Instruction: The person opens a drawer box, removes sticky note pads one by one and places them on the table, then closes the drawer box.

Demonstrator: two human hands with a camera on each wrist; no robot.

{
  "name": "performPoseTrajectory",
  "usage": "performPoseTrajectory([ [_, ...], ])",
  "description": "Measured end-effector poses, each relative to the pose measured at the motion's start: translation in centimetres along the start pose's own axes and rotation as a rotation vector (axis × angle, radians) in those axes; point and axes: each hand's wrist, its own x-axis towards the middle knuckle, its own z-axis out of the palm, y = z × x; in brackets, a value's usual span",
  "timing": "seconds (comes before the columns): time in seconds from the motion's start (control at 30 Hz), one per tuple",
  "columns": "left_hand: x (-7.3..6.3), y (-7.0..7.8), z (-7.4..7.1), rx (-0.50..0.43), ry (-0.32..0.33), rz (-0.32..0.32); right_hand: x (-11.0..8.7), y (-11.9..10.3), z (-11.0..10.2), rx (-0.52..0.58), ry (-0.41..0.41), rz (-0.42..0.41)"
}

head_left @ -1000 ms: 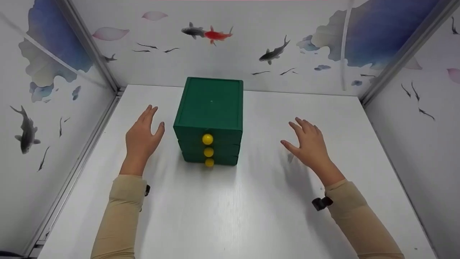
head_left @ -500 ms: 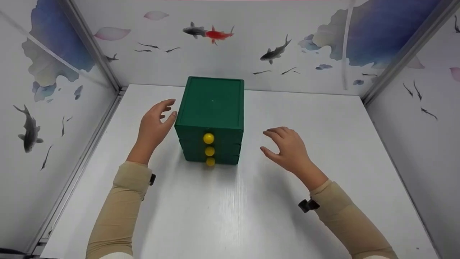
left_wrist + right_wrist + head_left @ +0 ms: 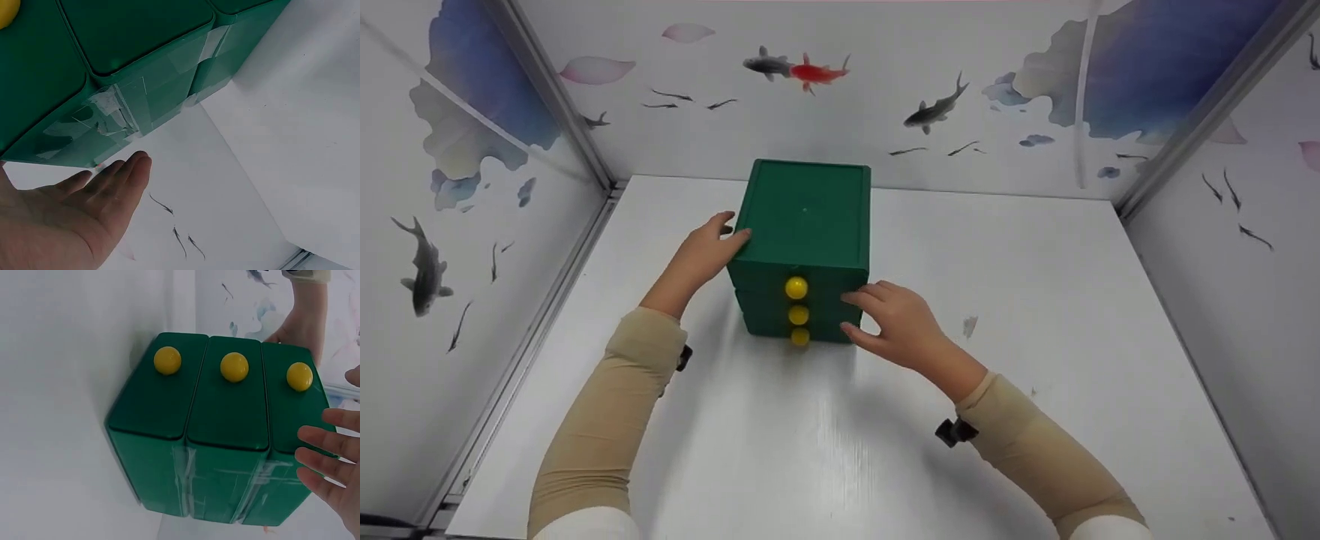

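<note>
A green box of three stacked drawers (image 3: 802, 217) stands on the table, each drawer front bearing a round yellow knob (image 3: 796, 288). My left hand (image 3: 705, 251) is at the box's upper left edge, its thumb reaching over the rim of the top. In the left wrist view, the straightened fingers (image 3: 135, 171) lie along the box's side, where clear tape (image 3: 115, 112) spans the seams. My right hand (image 3: 904, 326) is spread near the front right corner and overlaps it in the head view. The right wrist view shows its fingers (image 3: 318, 439) extended beside the top drawer.
The white table (image 3: 1035, 300) is enclosed by white panels (image 3: 840, 112) painted with fish and petals. Metal posts (image 3: 562, 97) line the corners. A small grey mark (image 3: 970, 325) shows on the tabletop to the right.
Both hands have moved inward to the green drawer box, the left to its upper left edge and the right to its front right corner. The box has stayed in place.
</note>
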Motion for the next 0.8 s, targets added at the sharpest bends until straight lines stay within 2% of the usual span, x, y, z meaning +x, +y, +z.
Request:
performPoseTrajectory([
  [0.17, 0.8, 0.6, 0.1, -0.095, -0.085, -0.038, 1.2, -1.1, 1.3, 0.045, -0.030, 0.010],
  [0.43, 1.8, 1.1, 0.0, -0.209, -0.108, -0.049, 3.4, -1.9, 2.4, 0.045, -0.010, -0.005],
  [0.6, 2.3, 1.3, 0.2, -0.271, -0.168, -0.106, 3.9, -1.7, 3.0, -0.019, -0.003, -0.048],
  [0.7, 2.3, 1.4, 0.5, -0.255, -0.202, -0.161, 4.1, -1.8, 3.4, -0.078, 0.004, -0.092],
  [0.8, 2.1, 1.5, 0.5, -0.243, -0.202, -0.187, 4.5, -2.1, 3.7, -0.140, 0.009, -0.126],
])
